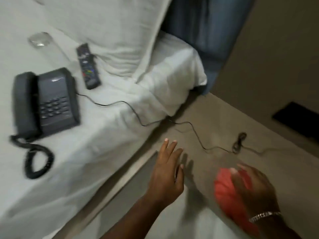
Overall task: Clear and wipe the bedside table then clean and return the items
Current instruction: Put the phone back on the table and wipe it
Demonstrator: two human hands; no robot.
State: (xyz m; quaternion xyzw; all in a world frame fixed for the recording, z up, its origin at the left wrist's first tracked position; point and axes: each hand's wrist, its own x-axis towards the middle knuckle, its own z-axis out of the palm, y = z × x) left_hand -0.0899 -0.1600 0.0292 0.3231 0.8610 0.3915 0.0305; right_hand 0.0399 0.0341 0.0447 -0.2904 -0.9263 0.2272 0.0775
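Observation:
The beige bedside table (pixel 215 118) runs from the centre to the lower right. My right hand (pixel 252 188) presses a red cloth (pixel 224 185) flat on its top, blurred by motion. My left hand (pixel 168 171) rests open on the table's near edge, fingers spread, holding nothing. On the white bed (pixel 103 152) to the left lie a grey corded telephone (pixel 46 102), a black remote control (pixel 88 66) and a clear glass (pixel 40 39). The phone's thin black cable (pixel 198 135) trails from the bed across the table top.
A white pillow (pixel 112 23) lies at the head of the bed, against a blue headboard (pixel 207 31). A coiled knot of cable (pixel 239 142) sits on the table. A dark rectangle (pixel 296 119) shows on the wall at the far right.

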